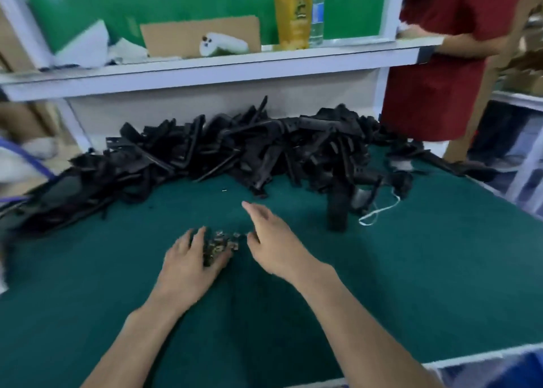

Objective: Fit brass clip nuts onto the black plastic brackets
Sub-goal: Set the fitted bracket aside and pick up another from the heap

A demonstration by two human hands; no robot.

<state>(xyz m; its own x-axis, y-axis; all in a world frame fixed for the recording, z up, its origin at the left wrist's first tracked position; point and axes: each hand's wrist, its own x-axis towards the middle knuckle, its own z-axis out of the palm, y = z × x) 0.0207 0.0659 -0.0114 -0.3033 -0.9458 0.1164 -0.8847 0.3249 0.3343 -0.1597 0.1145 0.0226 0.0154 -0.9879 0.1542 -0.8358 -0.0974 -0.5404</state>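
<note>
**Both hands at the nut pile, brackets waiting beyond**

The left hand [188, 261] lies flat on the near-left side of a small heap of nuts [220, 245]. Its fingers are spread over them and its thumb is tucked against the near edge; blur hides whether any nut is pinched. The right hand [271, 240] hovers just right of the heap with its fingers stretched forward and apart, holding nothing that can be made out.

The nuts sit on the green table [117, 284] between the two hands. They look small, light, stiff and smooth, so they are likely to skid on the cloth. One is probably best pinched by its flat sides between thumb and forefinger, open mouth leading.

The brackets [235, 149] lie in a long tangled heap across the far side of the table, well apart from the nuts. One bracket [338, 208] stands apart to the right, nearer the hands. They look rigid and light but interlocked, so I would grip one by a long arm and lift it clear.

A white string [380, 211] lies right of that bracket. Far right stands a person in red [435, 79].
</note>
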